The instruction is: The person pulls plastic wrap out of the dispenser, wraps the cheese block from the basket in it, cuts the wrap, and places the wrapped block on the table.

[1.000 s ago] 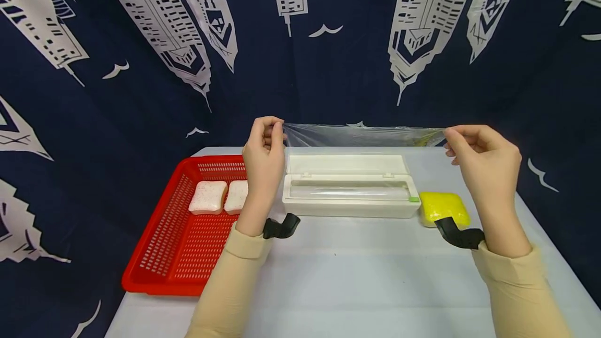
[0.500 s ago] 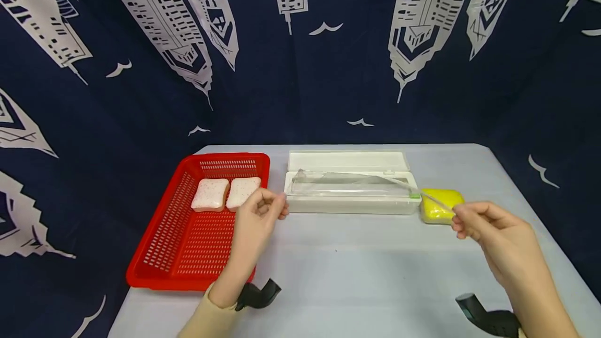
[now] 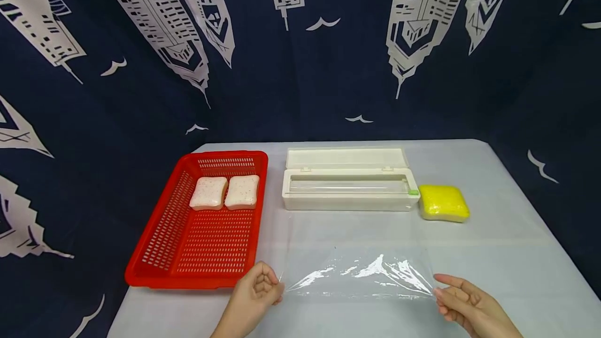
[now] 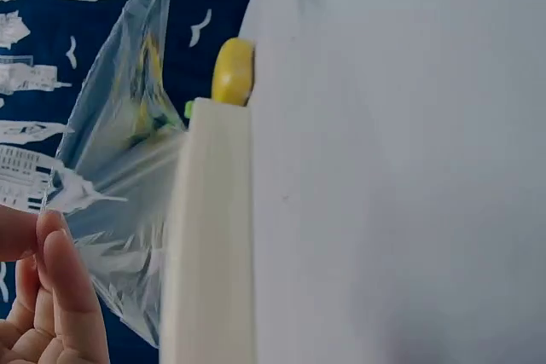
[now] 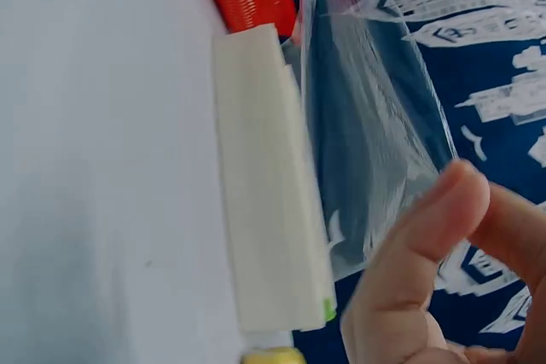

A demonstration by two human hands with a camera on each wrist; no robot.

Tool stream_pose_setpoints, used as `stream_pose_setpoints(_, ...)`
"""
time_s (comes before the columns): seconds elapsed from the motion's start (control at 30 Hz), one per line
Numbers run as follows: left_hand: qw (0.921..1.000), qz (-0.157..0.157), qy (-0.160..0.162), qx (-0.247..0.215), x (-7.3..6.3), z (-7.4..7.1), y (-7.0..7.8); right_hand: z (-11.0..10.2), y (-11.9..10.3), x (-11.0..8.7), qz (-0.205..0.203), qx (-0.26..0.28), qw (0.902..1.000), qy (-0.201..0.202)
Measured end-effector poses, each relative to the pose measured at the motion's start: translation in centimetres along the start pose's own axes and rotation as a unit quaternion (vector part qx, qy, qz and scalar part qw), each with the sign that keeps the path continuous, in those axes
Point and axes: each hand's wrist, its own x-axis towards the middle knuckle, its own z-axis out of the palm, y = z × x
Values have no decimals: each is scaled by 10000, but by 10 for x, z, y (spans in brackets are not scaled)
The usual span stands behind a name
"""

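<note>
A sheet of clear plastic wrap [image 3: 357,275] stretches between both hands over the near part of the table. Its left corner is pinched by my left hand [image 3: 255,293], thumb against fingers, beside the red basket's front corner. My right hand [image 3: 469,304] pinches the opposite corner at the near right. Behind the sheet stands the white wrap dispenser [image 3: 352,202], lid raised, with a roll inside. Creases run through the plastic wrap [image 4: 128,168] in the left wrist view, and the right wrist view shows its edge at my right thumb and finger [image 5: 461,202].
The red basket [image 3: 216,249] on the left holds two whitish, speckled, bread-shaped blocks [image 3: 225,193]. A yellow wrapped block [image 3: 443,203] sits right of the dispenser, close to its green cutter tab [image 3: 413,192]. A dark blue printed cloth [image 3: 291,82] hangs behind the white table [image 3: 507,254].
Both hands have come down and toward the near edge from above the dispenser. The plastic wrap, first held up high, now spreads low over the table in front of the dispenser.
</note>
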Motion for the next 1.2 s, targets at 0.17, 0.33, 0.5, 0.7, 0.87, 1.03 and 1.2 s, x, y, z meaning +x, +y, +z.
stream_pose_setpoints(0.17, 9990, -58, -451, -23, -5, 4, -21, 2, 26, 7, 194, -131, 9990, -393)
stream_pose_setpoints(0.33, 9970, -11, -689, 348, -2, 10, -42, 1, 45, 12, 242, -530, 9981, -176)
stream_pose_setpoints(0.5, 9919, 263, -622, 1077, 3, 16, -61, 4, 55, 18, -13, -1590, 9869, 281)
stream_pose_setpoints(0.7, 9705, 1016, -60, 2184, 7, 30, -70, 26, 58, 27, -451, -3122, 9396, 1331)
stream_pose_setpoints(0.87, 9460, 1208, 328, 2991, 11, 40, -72, 38, 55, 30, -881, -3744, 9071, 1710)
stream_pose_setpoints(1.03, 9285, 1287, 343, 3466, 15, 46, -69, 46, 55, 31, -1733, -4147, 8704, 2010)
stream_pose_setpoints(1.2, 9065, 1507, 334, 3930, 16, 50, -71, 52, 67, 35, -3194, -4578, 7898, 2543)
